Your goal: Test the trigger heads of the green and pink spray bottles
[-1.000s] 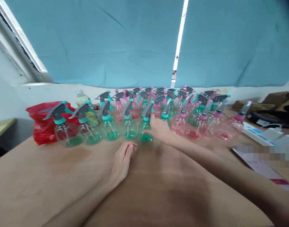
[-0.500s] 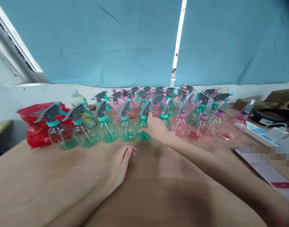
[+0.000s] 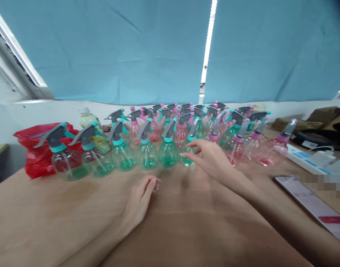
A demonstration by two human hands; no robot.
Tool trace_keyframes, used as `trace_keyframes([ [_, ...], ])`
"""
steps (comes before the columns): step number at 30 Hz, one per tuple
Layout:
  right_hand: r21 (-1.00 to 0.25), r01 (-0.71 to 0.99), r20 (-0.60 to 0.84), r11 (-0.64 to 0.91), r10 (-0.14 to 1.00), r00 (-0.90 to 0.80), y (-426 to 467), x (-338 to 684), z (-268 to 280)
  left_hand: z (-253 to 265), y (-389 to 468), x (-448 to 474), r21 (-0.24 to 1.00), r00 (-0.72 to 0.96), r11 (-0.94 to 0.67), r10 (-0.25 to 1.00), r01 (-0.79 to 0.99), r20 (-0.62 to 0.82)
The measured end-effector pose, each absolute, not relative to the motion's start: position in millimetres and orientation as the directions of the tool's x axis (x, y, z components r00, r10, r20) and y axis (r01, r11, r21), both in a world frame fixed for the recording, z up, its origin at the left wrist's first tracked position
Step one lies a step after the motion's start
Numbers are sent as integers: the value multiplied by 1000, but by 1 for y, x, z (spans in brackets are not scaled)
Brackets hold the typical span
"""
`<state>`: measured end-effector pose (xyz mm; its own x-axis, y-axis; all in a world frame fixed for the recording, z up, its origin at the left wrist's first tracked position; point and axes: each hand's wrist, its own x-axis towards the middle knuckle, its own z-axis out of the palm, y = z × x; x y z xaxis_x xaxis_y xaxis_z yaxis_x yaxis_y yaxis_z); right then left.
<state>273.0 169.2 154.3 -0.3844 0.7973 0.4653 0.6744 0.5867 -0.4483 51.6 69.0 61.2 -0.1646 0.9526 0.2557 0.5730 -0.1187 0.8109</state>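
A front row of clear spray bottles with grey triggers crosses the table. My right hand [image 3: 207, 157], thumb and fingers apart, is in front of a pink spray bottle and reaches beside a green spray bottle [image 3: 188, 159]. It holds nothing, and I cannot tell if a fingertip touches that bottle. Just left of it stands another green spray bottle [image 3: 168, 154], upright. My left hand [image 3: 142, 194] rests on the table with its fingers curled together, nothing visible in them. The nearest bottle to it is a green spray bottle [image 3: 147, 157] beyond its fingertips.
More pink and green spray bottles crowd behind the front row. At the left are a red plastic bag [image 3: 39, 159] and a drink bottle [image 3: 88, 120]. A phone [image 3: 309, 207] and a white power strip [image 3: 303, 159] lie at the right. A blue curtain [image 3: 159, 52] hangs behind.
My right hand has moved off the green spray bottle it was touching, rightward to the neighbouring one, its fingers spreading. My left hand stays on the table. The view has shifted slightly.
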Motion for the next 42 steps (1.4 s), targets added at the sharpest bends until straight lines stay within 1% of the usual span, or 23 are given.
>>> trace_keyframes([
  [3,-552,647,487,526,833,-262,176,294,153,61,70,51,795,-149,-107,959,598,242],
  [6,-586,658,468,472,861,-200,181,298,153,61,70,51,782,-147,-101,960,615,239],
  [10,-542,730,428,417,884,-187,184,286,151,63,68,52,776,-138,-109,960,622,245],
  [14,-552,748,393,369,906,-157,193,272,143,64,68,52,775,-142,-111,957,622,251],
  [19,-560,736,432,381,892,-133,210,258,133,66,66,56,794,-143,-113,959,598,244],
  [23,-505,783,413,362,899,-149,215,255,130,71,64,61,796,-145,-81,967,599,208],
  [27,-440,813,408,382,891,-198,204,264,130,71,62,65,773,-109,-68,978,631,176],
  [32,-427,773,426,470,858,-286,173,282,124,75,69,78,789,-118,-118,965,603,235],
  [35,-417,728,471,544,814,-339,150,292,121,95,78,100,819,-33,-213,962,533,272],
  [37,-420,695,504,583,787,-356,135,297,119,117,83,119,772,29,-300,939,560,344],
  [39,-460,658,506,596,785,-357,123,300,116,138,88,139,737,95,-375,915,562,393],
  [42,-550,589,478,592,802,-358,113,303,112,158,92,163,771,171,-413,909,484,379],
])
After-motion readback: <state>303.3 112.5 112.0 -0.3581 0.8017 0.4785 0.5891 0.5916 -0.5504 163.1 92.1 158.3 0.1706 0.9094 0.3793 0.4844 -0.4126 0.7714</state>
